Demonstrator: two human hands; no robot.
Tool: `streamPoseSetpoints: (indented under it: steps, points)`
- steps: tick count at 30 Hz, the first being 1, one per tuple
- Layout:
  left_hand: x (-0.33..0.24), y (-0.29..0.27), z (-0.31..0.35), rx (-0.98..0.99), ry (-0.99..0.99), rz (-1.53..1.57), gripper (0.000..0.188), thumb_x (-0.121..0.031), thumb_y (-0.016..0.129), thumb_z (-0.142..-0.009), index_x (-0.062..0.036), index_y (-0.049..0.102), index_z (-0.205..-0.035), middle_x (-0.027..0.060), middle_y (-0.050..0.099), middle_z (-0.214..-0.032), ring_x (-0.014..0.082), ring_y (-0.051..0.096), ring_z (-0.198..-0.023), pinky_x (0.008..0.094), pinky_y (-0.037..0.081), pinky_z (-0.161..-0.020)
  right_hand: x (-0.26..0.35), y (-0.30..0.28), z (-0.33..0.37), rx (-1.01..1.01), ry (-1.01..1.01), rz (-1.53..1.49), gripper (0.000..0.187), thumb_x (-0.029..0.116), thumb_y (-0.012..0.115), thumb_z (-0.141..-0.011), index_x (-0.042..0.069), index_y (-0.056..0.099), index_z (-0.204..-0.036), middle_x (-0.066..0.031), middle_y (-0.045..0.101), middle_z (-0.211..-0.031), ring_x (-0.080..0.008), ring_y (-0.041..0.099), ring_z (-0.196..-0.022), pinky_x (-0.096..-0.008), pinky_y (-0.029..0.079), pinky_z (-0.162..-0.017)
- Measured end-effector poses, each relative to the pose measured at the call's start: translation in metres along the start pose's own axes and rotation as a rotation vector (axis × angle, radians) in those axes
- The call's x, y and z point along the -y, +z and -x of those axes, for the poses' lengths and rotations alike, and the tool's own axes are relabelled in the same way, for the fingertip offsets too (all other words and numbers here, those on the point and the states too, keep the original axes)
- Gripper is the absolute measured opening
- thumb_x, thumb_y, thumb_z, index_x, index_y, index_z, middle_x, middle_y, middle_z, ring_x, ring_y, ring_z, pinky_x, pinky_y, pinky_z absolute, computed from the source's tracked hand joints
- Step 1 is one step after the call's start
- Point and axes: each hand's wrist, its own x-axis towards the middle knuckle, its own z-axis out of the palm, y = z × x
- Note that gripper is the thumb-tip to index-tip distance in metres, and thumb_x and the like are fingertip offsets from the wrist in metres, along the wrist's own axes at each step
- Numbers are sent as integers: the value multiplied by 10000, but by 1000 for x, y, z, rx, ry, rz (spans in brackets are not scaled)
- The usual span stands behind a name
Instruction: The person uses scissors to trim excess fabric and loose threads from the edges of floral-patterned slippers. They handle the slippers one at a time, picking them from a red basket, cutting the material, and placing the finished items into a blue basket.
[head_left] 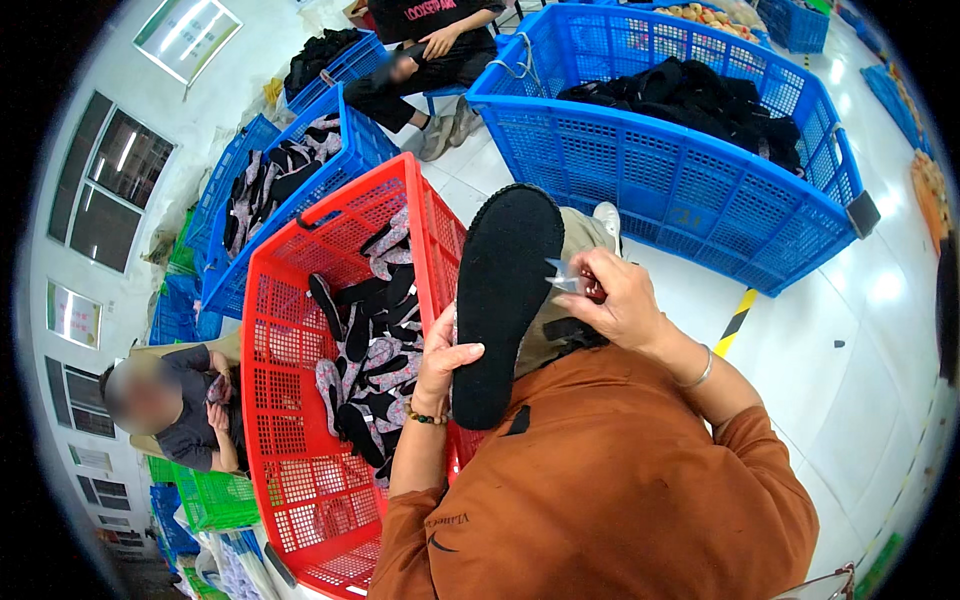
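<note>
A slipper (508,300) with a black sole is held up before me, its sole facing me and its toe end pointing away. My left hand (441,362) grips its left side near the heel, thumb on the sole's edge. In my right hand (622,300) is a small pair of thread snips (567,277), shiny and metallic. Their blade tips stand apart, close by the right edge of the sole; I cannot tell whether they touch it. My right fingers wrap round the handles and hide most of them.
At my left a red plastic crate (290,400) holds several black and pink-patterned slippers (375,365). A large blue crate (680,170) with black items stands ahead on the right. Blue crates (372,150) stand farther left. One person sits ahead, another at the left.
</note>
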Motion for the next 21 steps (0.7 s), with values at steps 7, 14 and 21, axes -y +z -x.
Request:
streamPoseSetpoints:
  steps: [7,14,21]
  points:
    - [4,1,3,38,20,-196,619,-79,664,-704,42,434,-1266,116,579,-1146,185,581,-1012,303,454,-901,12,6,-15,10,-257,298,148,102,641,-736,87,570,-864,-61,487,-779,-207,563,-598,-315,445,-485]
    - [9,-10,8,55,-108,160,678,-47,639,-646,55,415,-1278,172,565,-1174,258,603,-1006,347,469,-918,-35,-13,-26,-156,-24,358,99,123,596,-782,50,548,-826,-99,512,-777,-259,569,-623,-340,456,-515]
    - [11,-7,9,64,-130,517,791,-107,625,-587,86,359,-1307,226,531,-1218,306,569,-1079,379,433,-969,-23,-17,-5,-92,-61,157,357,368,647,-792,28,543,-824,-95,509,-705,-259,533,-592,-341,442,-504]
